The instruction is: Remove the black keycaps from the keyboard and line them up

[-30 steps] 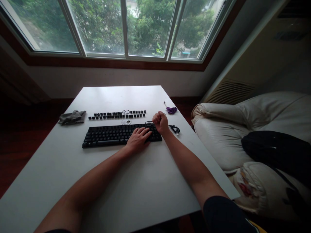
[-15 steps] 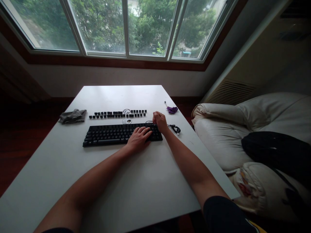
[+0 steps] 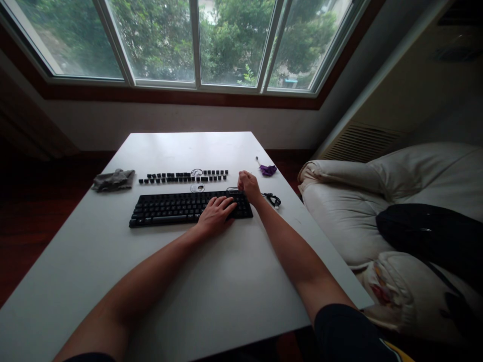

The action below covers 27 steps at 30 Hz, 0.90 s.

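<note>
A black keyboard [image 3: 166, 210] lies across the white table in the head view. My left hand [image 3: 216, 213] rests flat over its right part, fingers stretched out and covering some keys. At the keyboard's top right corner, my right hand [image 3: 249, 187] is closed with the fingers curled in. Whatever those fingers hold, if anything, is too small or hidden to make out. Beyond the keyboard stand two rows of loose black keycaps [image 3: 183, 179]. Two small clear round pieces, one of them a ring [image 3: 197, 187], lie close to the rows.
A coiled black cable [image 3: 274, 201] lies right of my right hand. Farther back is a crumpled purple cloth [image 3: 267, 170] beside a thin dark-tipped stick [image 3: 257, 160]. A grey cloth [image 3: 113, 180] sits at the table's left edge. A pale sofa [image 3: 328, 216] stands to the right.
My right fist has turned or shifted very slightly at the keyboard's corner. My left hand stays in place, and the keyboard and keycaps look the same.
</note>
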Each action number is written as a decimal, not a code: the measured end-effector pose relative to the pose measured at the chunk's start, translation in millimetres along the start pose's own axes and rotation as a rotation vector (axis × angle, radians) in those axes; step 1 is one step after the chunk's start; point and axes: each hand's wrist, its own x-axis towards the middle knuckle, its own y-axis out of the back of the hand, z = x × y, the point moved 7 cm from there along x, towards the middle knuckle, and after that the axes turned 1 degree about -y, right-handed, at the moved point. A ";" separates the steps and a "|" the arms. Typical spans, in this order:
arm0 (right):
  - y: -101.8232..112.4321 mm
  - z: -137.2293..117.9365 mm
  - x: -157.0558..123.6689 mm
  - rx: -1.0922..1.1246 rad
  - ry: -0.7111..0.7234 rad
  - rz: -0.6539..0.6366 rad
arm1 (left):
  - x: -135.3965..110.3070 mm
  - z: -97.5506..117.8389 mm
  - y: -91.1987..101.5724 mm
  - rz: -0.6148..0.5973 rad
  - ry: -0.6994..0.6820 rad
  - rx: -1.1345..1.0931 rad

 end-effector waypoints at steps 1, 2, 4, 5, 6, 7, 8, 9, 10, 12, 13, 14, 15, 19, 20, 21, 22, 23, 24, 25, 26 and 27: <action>1.4 1.9 1.1 0.021 -0.023 -0.003 | 0.1 -0.1 0.1 0.000 0.002 0.001; 2.1 3.8 2.0 0.041 -0.047 -0.013 | 0.3 -0.3 0.1 -0.001 0.003 0.002; 0.8 6.8 2.2 0.057 -0.078 -0.060 | 0.6 -0.7 0.0 -0.004 0.005 0.007; -1.1 7.8 1.4 0.051 -0.083 -0.094 | 0.6 -0.9 -0.1 -0.005 0.006 0.010; -3.4 8.5 0.1 0.036 -0.080 -0.128 | 0.6 -1.0 -0.1 -0.006 0.006 0.014; -5.5 9.0 -1.7 0.013 -0.070 -0.154 | 0.6 -1.0 -0.1 -0.007 0.007 0.017; -6.9 9.4 -3.7 -0.016 -0.053 -0.165 | 0.5 -0.9 -0.1 -0.008 0.007 0.019; -7.5 9.5 -5.8 -0.049 -0.030 -0.164 | 0.3 -0.7 -0.2 -0.009 0.008 0.020; -7.4 9.2 -7.9 -0.086 -0.001 -0.152 | 0.2 -0.5 -0.2 -0.010 0.008 0.020; -6.6 7.9 -12.1 -0.162 0.059 -0.119 | 0.0 -0.2 -0.3 -0.011 0.011 0.019; -6.5 7.3 -14.0 -0.193 0.081 -0.111 | 0.0 -0.1 -0.3 -0.013 0.013 0.019; -7.0 6.7 -15.8 -0.218 0.095 -0.114 | 0.0 0.0 -0.3 -0.014 0.014 0.019; -7.8 6.0 -17.5 -0.236 0.103 -0.125 | 0.0 0.2 -0.2 -0.015 0.013 0.019; -12.0 0.8 -22.6 -0.269 0.116 -0.186 | 0.2 0.4 0.5 -0.011 0.010 0.017; -12.2 -0.6 -23.1 -0.260 0.115 -0.184 | 0.3 0.4 0.7 -0.008 0.009 0.015; -11.2 -1.9 -23.0 -0.229 0.111 -0.165 | 0.3 0.3 0.8 -0.005 0.008 0.012; -8.9 -2.8 -22.3 -0.176 0.104 -0.127 | 0.3 0.2 0.9 -0.003 0.008 0.008; -5.7 -3.0 -21.3 -0.108 0.092 -0.078 | 0.2 0.1 0.9 -0.001 0.007 0.003; -2.2 -2.4 -20.1 -0.035 0.078 -0.023 | 0.1 0.0 0.8 -0.001 0.007 -0.002; 1.1 -1.3 -19.0 0.031 0.062 0.029 | 0.0 -0.1 0.7 -0.001 0.007 -0.006; 3.8 0.0 -17.9 0.082 0.047 0.071 | -0.1 -0.2 0.6 -0.001 0.009 -0.009; 5.7 1.1 -16.8 0.117 0.032 0.098 | -0.1 -0.3 0.5 -0.001 0.010 -0.011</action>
